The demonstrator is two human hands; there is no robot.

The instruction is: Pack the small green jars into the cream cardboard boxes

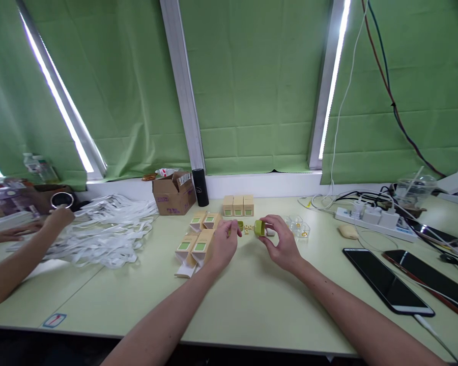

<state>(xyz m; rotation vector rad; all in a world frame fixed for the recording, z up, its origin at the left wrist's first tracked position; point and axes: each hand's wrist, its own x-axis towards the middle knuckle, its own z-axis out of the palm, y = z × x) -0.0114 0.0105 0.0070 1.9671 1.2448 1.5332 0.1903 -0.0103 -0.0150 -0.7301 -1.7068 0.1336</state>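
My right hand (pixel 284 244) pinches a small olive-green cup-shaped piece (pixel 259 227) between thumb and fingers, its side turned toward my left hand. My left hand (pixel 224 243) is closed at the fingertips on a smaller green piece (pixel 240 224), partly hidden by the fingers. Between the hands, several tiny gold-coloured parts (pixel 247 230) lie on the table. Clear plastic containers (pixel 298 227) with gold bits inside stand just beyond my right hand. Left of my left hand are several open beige cartons (pixel 200 246) with green windows.
Three beige boxes (pixel 238 206) stand in a row farther back, near a brown cardboard box (pixel 174 193) and a black cylinder (pixel 200 187). White straps (pixel 110 234) pile up at left, beside a co-worker's arms (pixel 30 249). Phones (pixel 387 281) and a power strip (pixel 376 223) with cables occupy the right.
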